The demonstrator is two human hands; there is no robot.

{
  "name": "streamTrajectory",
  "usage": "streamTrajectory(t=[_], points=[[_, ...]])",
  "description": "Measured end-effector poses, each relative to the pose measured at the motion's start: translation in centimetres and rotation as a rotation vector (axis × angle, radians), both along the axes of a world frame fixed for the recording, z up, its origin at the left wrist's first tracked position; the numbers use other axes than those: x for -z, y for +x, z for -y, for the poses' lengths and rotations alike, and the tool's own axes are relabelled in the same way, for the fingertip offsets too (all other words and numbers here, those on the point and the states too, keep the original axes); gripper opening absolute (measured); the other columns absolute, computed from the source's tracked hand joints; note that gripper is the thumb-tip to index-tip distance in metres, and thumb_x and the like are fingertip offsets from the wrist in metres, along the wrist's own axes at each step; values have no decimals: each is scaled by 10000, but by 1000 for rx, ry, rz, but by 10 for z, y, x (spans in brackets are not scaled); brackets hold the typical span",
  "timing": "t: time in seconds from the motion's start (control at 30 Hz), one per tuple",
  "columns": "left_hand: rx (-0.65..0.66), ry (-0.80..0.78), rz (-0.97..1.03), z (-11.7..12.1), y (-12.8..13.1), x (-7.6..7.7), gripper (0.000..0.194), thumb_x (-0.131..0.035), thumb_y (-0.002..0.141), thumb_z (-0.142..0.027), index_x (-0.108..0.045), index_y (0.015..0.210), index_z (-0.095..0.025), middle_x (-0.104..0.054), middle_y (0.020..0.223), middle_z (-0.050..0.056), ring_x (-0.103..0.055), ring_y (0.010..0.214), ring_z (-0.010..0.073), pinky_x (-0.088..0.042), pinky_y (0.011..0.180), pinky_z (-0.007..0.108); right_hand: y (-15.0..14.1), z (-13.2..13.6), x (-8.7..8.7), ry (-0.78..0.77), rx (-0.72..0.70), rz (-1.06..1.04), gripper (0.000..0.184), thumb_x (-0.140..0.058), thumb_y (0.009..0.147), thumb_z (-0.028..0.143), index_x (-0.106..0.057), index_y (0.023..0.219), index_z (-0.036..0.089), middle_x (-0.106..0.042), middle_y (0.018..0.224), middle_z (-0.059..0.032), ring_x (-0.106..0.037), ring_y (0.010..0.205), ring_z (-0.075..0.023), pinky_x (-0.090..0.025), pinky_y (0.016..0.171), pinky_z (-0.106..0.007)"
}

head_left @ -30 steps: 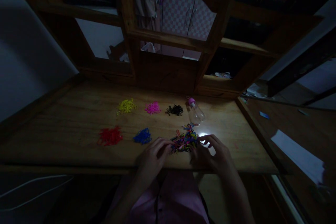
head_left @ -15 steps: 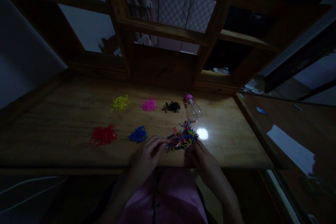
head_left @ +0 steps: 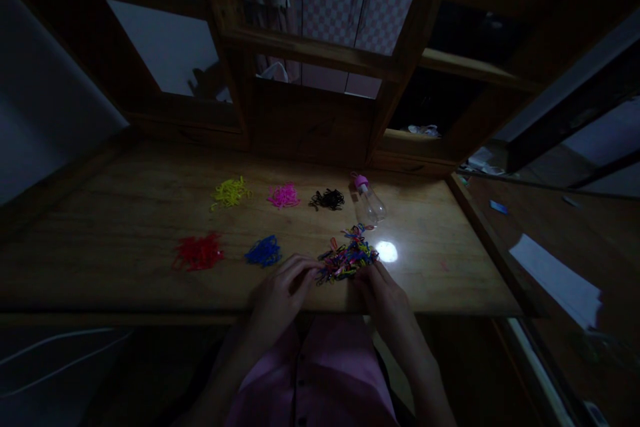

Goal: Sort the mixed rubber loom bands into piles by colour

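Note:
A mixed pile of colourful rubber bands (head_left: 347, 259) lies near the table's front edge, between my hands. My left hand (head_left: 285, 290) is at its left edge, thumb and forefinger pinched together; whatever is between the tips is too small to make out. At the pile's right edge, the curled fingers of my right hand (head_left: 383, 290) touch the bands, and their tips are partly hidden. Left of the pile are a blue heap of bands (head_left: 264, 251) and a red heap (head_left: 199, 252). Farther back lie yellow (head_left: 231, 193), pink (head_left: 284, 195) and black (head_left: 327, 199) heaps.
A clear bottle with a pink cap (head_left: 370, 200) lies behind the mixed pile. A bright light spot falls on the wooden table (head_left: 430, 227) to the right. Wooden shelving (head_left: 310, 123) rises at the back. White paper (head_left: 555, 280) lies on a lower surface at far right.
The view has shifted slightly, so the table appears a little higher. My right hand's fingers have moved slightly inward at the pile's edge. My left hand keeps its pinch, and the coloured heaps look unchanged.

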State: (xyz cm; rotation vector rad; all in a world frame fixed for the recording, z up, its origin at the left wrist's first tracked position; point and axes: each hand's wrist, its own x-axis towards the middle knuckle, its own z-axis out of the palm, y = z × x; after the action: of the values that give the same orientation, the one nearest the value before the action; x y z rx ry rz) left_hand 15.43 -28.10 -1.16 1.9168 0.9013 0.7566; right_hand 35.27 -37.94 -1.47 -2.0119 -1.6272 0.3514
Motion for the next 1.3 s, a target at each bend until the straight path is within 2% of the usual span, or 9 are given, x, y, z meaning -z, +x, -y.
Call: streamTrajectory(t=[0.1,0.33,0.5,0.7,0.93,1.3], points=[[1,4,8,0,0,0,206,-462,948,-226,-659,997,-262,-657,1020,20,-603,996,175,-464,883,301,-4,-1,-3,12,38,21,85,-478,913,187,-554,897,222,-598,951,-69,-606,795,-205,-472,645,-297],[-1,10,-1,0,0,-1,202,-461,949,-249,-661,978,-254,-668,1007,28,-610,992,184,-469,876,307,-2,-8,-23,202,56,-164,95,-520,893,153,-574,920,227,-626,878,-31,-599,764,-171,-479,674,-275],[0,28,14,0,0,-2,217,-449,951,-272,-665,968,-250,-670,991,36,-615,979,192,-483,856,316,-5,-23,-13,220,22,-108,159,-489,908,139,-612,953,230,-638,944,-55,-617,849,-193,-497,751,-310],[-4,31,40,0,0,0,219,-448,950,-261,-667,964,-245,-668,992,37,-611,981,189,-480,867,319,-8,-31,-2,157,2,-33,179,-505,902,146,-646,970,232,-632,980,-65,-619,878,-208,-508,804,-339],[2,19,29,0,0,-1,206,-464,946,-243,-670,963,-252,-665,1005,26,-605,996,182,-467,888,316,-12,-33,-1,142,37,49,141,-520,862,124,-609,925,213,-598,944,-77,-605,837,-216,-503,741,-339],[9,8,42,-1,-1,-2,210,-461,945,-235,-670,962,-248,-664,990,28,-610,980,182,-471,858,300,0,-30,-17,255,113,-103,78,-546,828,142,-577,872,199,-598,849,-47,-598,721,-166,-520,658,-287]])
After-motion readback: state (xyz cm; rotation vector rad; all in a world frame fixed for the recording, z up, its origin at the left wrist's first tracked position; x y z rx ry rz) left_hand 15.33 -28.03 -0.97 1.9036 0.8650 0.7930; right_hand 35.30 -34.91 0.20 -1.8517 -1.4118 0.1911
